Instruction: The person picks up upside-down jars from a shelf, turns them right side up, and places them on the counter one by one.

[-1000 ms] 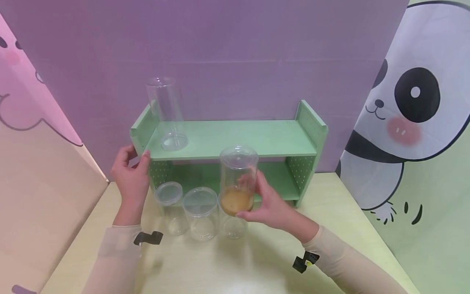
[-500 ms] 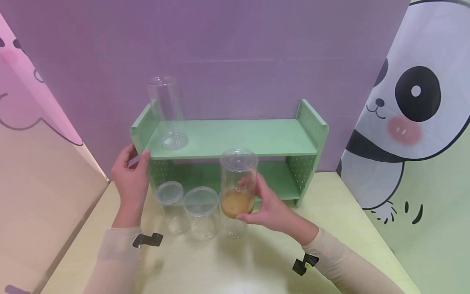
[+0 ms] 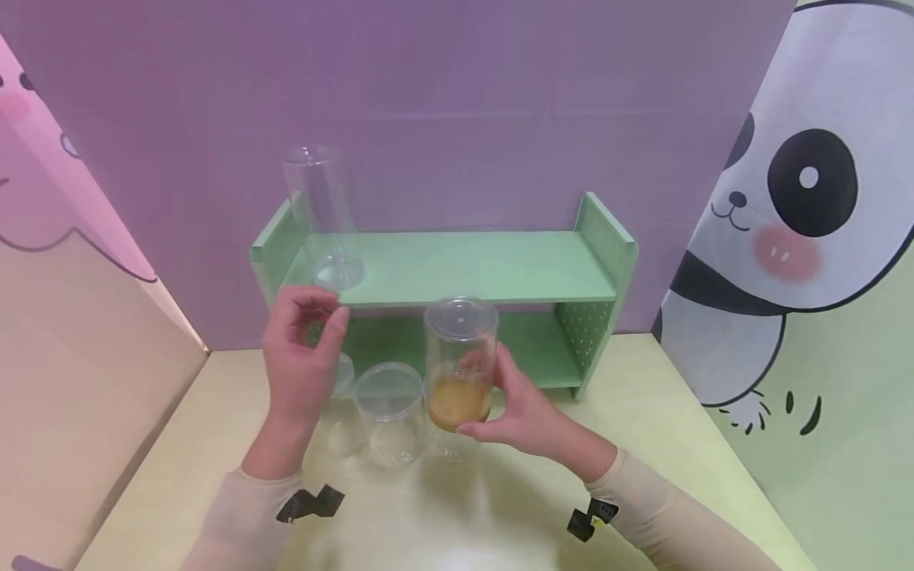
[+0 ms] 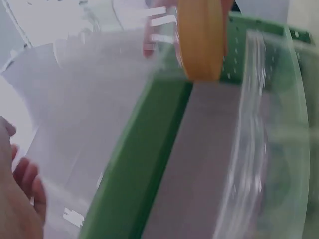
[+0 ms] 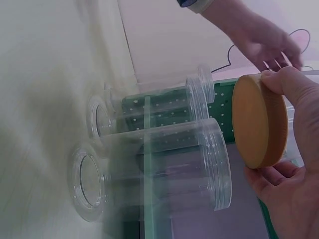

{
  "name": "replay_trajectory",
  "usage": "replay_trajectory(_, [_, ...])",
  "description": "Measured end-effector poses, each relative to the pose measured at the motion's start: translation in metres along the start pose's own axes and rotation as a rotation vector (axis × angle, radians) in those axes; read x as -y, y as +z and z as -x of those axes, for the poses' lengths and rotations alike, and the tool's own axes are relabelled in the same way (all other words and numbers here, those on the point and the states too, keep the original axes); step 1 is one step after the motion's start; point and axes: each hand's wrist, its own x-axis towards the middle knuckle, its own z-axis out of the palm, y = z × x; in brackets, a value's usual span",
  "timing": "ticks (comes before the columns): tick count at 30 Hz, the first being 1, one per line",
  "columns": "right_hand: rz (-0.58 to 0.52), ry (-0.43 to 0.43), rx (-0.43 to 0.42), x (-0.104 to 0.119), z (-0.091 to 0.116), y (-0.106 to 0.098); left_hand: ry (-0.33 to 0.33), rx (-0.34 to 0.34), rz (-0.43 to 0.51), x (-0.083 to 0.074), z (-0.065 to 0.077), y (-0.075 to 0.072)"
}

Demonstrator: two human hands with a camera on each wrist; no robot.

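Note:
My right hand (image 3: pixel 524 416) grips a clear jar (image 3: pixel 462 349) low down, in front of the shelf. The jar's orange screw lid (image 5: pixel 251 124) is at its lower end, with thumb and fingers on the lid's ridged edge. My left hand (image 3: pixel 303 361) hovers before the shelf's left part, fingers loosely bent and holding nothing. It partly hides the left one of three clear jars standing in a row; the middle jar (image 3: pixel 390 416) shows fully, and the right jar (image 3: pixel 453 448) is partly behind the held one.
A green two-tier shelf (image 3: pixel 464 266) stands at the back of the pale table (image 3: pixel 443 523). A tall clear jar (image 3: pixel 324 214) is on its top board, at the left end. Behind rises a purple wall (image 3: pixel 457 119); printed side panels flank the table.
My left hand has let go of the shelf's left side and moved right, in front of the shelf. The right hand and its jar have sunk slightly.

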Motion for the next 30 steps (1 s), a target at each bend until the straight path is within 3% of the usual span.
replay_trajectory(4, [-0.003, 0.014, 0.004, 0.000, 0.001, 0.001, -0.088, 0.224, 0.026, -0.012, 0.004, 0.010])
replay_trajectory(9, [-0.005, 0.041, 0.013, 0.002, 0.003, 0.002, -0.228, 0.469, -0.019, -0.026, 0.004, 0.022])
replay_trajectory(14, [-0.028, 0.028, 0.023, 0.003, 0.003, 0.006, -0.341, 0.642, -0.061, -0.034, 0.004, 0.035])
replay_trajectory(18, [-0.024, -0.009, 0.039, 0.003, 0.003, 0.008, -0.377, 0.693, -0.084, -0.036, 0.007, 0.040])
replay_trajectory(30, [0.011, -0.011, 0.055, 0.000, 0.006, 0.011, -0.440, 0.698, -0.069, -0.039, 0.010, 0.046])
